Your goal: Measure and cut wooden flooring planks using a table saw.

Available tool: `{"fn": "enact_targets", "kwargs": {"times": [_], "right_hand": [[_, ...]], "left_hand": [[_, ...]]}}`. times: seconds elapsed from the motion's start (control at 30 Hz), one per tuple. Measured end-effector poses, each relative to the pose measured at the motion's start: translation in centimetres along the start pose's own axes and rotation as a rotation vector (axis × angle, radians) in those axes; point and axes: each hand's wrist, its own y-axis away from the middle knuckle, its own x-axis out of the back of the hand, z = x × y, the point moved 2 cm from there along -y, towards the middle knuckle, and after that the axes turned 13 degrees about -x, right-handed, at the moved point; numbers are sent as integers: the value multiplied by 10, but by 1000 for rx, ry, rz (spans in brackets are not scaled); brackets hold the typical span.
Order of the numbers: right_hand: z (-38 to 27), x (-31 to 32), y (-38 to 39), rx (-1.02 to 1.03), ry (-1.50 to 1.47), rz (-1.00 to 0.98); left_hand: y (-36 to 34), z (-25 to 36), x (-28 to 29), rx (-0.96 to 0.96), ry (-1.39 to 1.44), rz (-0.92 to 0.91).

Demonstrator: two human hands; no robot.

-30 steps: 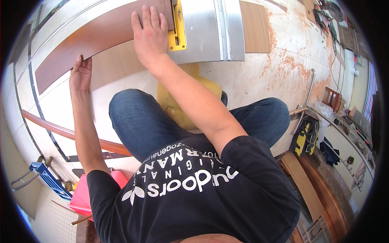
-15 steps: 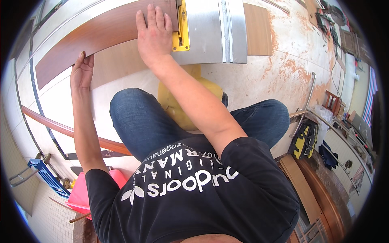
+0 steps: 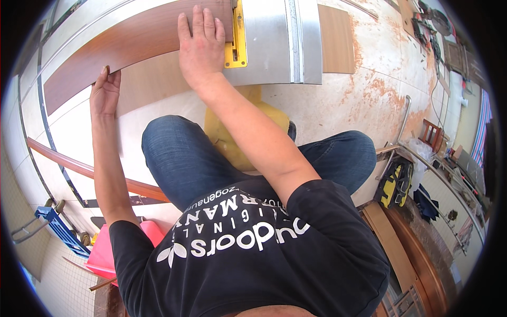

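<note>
A long reddish-brown wooden board (image 3: pixel 132 39) lies across the upper left, its right end on a grey metal saw table (image 3: pixel 266 42). That end reaches the yellow insert plate (image 3: pixel 235 53) set in the table. My right hand (image 3: pixel 200 50) rests palm down on the board near this end, fingers stretched out flat. Farther left, my left hand (image 3: pixel 106 92) pinches the board's near edge between thumb and fingers. No blade can be clearly made out.
A lighter plank (image 3: pixel 338 42) lies under the table. Reddish sawdust (image 3: pixel 377 90) covers the tiled floor at right. Beneath me is a yellow seat (image 3: pixel 227 132). A brown wooden strip (image 3: pixel 79 165), a pink container (image 3: pixel 105 248) and a black-yellow bag (image 3: pixel 396 182) lie around.
</note>
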Motion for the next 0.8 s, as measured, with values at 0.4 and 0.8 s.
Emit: {"fn": "enact_targets", "kwargs": {"times": [0.4, 0.8], "right_hand": [[-2, 2, -1, -1, -8, -12], [-5, 9, -2, -4, 67, -2]], "left_hand": [[-8, 1, 9, 20, 24, 14], [-10, -5, 5, 6, 40, 30]]}}
